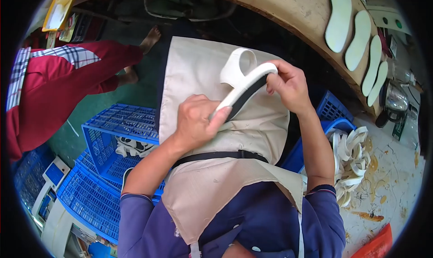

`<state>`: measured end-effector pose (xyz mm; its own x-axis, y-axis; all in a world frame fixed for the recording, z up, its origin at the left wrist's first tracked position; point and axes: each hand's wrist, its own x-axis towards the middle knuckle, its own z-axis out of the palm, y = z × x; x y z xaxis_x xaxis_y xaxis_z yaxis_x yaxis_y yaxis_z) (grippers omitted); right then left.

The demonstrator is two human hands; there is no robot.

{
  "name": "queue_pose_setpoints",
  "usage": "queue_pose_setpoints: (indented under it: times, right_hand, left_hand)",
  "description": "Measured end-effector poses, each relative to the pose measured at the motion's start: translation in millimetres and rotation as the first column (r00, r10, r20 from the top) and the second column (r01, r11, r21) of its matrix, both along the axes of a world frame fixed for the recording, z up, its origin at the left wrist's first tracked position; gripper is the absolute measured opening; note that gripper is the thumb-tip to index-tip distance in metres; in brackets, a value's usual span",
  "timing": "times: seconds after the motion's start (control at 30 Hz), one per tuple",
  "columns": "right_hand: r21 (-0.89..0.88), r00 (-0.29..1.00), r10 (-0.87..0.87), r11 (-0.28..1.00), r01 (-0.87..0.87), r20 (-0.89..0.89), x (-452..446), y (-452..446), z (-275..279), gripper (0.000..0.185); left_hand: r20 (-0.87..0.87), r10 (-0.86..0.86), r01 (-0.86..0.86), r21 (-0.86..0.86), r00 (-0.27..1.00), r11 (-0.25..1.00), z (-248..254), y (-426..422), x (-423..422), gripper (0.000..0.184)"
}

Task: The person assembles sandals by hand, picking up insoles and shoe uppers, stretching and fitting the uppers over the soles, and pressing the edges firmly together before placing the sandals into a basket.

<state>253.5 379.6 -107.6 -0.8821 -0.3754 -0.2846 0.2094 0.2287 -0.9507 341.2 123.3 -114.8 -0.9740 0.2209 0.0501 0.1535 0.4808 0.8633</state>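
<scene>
A white sandal (243, 85) with a dark strip along its sole is held above the lap, on a beige apron (194, 68). My left hand (198, 120) grips one end of it, thumb pressed on the sole. At the other end my right hand (288, 84) pinches the sole's tip between thumb and curled fingers. A white strap loop stands out from the sandal's upper side, toward the top of the view.
Blue crates (119, 122) stand at the left, with a person in red trousers (67, 86) beyond. White insoles (339, 19) lie on a wooden table (288, 10) at the upper right. White straps (349, 158) are heaped at the right near a red item (374, 244).
</scene>
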Motion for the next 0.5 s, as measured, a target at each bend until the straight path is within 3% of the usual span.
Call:
queue_pose_setpoints:
  times: [0.07, 0.1, 0.2, 0.27, 0.3, 0.33, 0.4, 0.43, 0.47, 0.5]
  right_hand:
    - [0.229, 0.966, 0.074, 0.973, -0.015, -0.248, 2, -21, 19, 0.067]
    - [0.306, 0.920, 0.048, 0.949, 0.080, -0.390, 5, -37, 23, 0.087]
    - [0.220, 0.891, -0.056, 0.961, 0.171, -0.450, 7, -60, -8, 0.043]
    - [0.192, 0.899, 0.014, 0.978, 0.078, -0.438, -2, -69, -23, 0.028]
    - [0.178, 0.953, 0.082, 0.984, -0.030, -0.292, -3, -77, -12, 0.030]
    - [0.125, 0.947, 0.102, 0.990, -0.067, -0.303, -5, -91, -9, 0.030]
    - [0.050, 0.938, 0.113, 0.994, -0.102, -0.329, -5, -110, -4, 0.031]
    - [0.122, 0.954, 0.158, 0.984, -0.130, -0.254, -9, -110, -1, 0.030]
    - [0.151, 0.947, 0.198, 0.975, -0.164, -0.251, -16, -108, -9, 0.030]
    - [0.200, 0.943, 0.224, 0.964, -0.176, -0.245, -21, -104, -24, 0.030]
  left_hand:
    - [-0.097, 0.000, -0.003, -0.035, 0.995, 0.999, 1, 3, 0, 0.011]
    - [-0.129, 0.014, -0.021, -0.057, 0.992, 0.998, 0, 2, 0, 0.011]
    - [-0.133, 0.030, -0.040, -0.074, 0.991, 0.996, -4, -18, 5, 0.015]
    - [-0.076, -0.005, -0.008, -0.173, 0.997, 0.985, 4, -34, 16, 0.017]
    - [-0.103, 0.087, -0.103, -0.160, 0.991, 0.982, 10, -50, 22, 0.019]
    - [-0.122, 0.114, -0.140, -0.238, 0.986, 0.961, 20, -73, 31, 0.020]
    - [-0.148, 0.357, -0.379, -0.524, 0.922, 0.763, 43, -117, 60, 0.025]
    - [-0.049, 0.475, -0.346, -0.750, 0.879, 0.564, 58, -139, 78, 0.033]
    - [0.088, 0.600, -0.166, -0.920, 0.795, 0.355, 59, -159, 99, 0.038]
    - [0.217, 0.674, 0.009, -0.955, 0.706, 0.298, 57, -173, 119, 0.038]
